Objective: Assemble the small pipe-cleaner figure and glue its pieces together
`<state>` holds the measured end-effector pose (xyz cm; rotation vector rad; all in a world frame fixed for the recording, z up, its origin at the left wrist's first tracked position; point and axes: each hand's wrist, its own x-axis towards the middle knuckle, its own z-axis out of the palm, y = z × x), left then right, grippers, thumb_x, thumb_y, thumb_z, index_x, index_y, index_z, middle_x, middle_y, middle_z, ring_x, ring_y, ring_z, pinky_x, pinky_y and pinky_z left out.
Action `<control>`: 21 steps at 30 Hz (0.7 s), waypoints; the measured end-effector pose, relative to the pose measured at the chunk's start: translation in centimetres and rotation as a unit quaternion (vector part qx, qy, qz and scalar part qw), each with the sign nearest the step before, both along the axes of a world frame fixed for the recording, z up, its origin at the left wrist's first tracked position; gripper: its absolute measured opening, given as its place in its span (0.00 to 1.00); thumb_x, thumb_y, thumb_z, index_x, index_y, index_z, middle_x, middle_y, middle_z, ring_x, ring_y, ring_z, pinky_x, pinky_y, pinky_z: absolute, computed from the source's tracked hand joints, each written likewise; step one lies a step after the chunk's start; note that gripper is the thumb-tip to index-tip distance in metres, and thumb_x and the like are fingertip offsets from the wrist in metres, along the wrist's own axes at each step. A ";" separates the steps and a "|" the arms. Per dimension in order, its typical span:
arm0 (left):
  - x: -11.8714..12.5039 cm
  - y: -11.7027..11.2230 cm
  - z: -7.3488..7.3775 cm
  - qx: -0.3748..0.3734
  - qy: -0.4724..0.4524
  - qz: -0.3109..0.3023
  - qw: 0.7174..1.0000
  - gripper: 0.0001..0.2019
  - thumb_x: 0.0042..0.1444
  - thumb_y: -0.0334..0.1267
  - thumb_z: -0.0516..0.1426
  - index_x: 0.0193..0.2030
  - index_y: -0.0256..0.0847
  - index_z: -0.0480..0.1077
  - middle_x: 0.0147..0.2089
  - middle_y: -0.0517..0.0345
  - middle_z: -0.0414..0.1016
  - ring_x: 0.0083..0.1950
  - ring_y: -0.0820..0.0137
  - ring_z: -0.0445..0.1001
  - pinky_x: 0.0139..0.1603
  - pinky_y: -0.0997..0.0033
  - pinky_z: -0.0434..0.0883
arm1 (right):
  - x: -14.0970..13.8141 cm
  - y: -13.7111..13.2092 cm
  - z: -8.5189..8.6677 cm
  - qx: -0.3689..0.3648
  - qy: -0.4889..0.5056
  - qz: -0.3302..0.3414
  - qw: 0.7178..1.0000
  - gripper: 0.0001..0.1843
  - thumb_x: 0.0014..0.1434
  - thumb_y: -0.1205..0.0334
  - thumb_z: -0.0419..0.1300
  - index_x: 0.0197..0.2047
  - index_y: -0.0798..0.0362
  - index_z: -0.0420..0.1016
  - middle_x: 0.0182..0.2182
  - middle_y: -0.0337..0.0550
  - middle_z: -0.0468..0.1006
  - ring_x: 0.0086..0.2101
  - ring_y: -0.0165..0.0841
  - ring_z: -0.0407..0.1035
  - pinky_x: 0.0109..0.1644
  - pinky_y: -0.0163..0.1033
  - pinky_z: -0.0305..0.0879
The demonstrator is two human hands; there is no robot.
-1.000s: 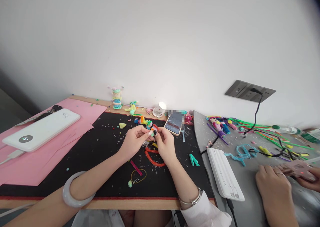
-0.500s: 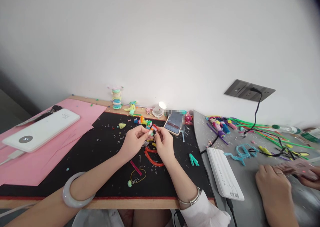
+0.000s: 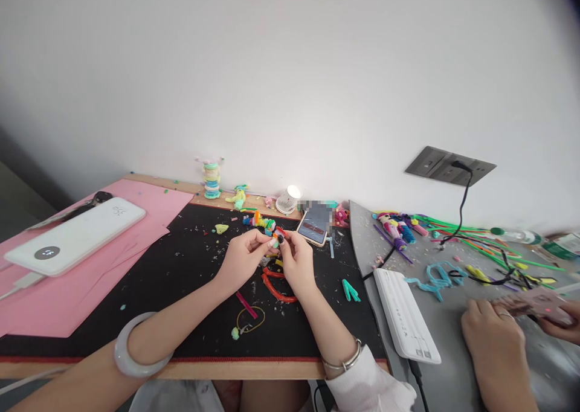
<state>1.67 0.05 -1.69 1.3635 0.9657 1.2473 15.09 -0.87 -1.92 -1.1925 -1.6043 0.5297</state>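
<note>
My left hand (image 3: 242,256) and my right hand (image 3: 298,261) meet over the black mat (image 3: 181,279), fingertips pinching a small fuzzy craft piece (image 3: 277,237) of red, white and green between them. Just below my hands lies a red pipe cleaner (image 3: 276,288) bent in loops. A short pink stick (image 3: 247,304) and a thin yellow loop with a green pompom (image 3: 247,322) lie nearer me. A pale bangle is on my left wrist, a silver bracelet on my right.
Pink paper (image 3: 67,279) with a white power bank (image 3: 75,235) lies left. A phone (image 3: 313,225), small fuzzy figures (image 3: 211,179) and a white cup (image 3: 289,199) stand behind. On the grey desk (image 3: 453,327) right: a white device (image 3: 405,315), pipe cleaners (image 3: 475,243), another person's hands (image 3: 496,339).
My fingertips shifted slightly on the small piece. The other person's hands at the right edged a little leftward. Little else differs.
</note>
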 end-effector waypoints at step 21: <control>-0.4 0.3 0.2 0.015 0.014 -0.027 0.999 0.13 0.49 0.45 0.58 0.38 0.38 0.71 0.39 0.53 0.77 0.40 0.63 0.76 0.46 0.62 0.72 | 0.8 0.3 0.4 -0.050 0.109 0.016 0.993 0.13 0.59 0.59 0.51 0.45 0.53 0.70 0.38 0.45 0.74 0.36 0.33 0.68 0.37 0.36 0.66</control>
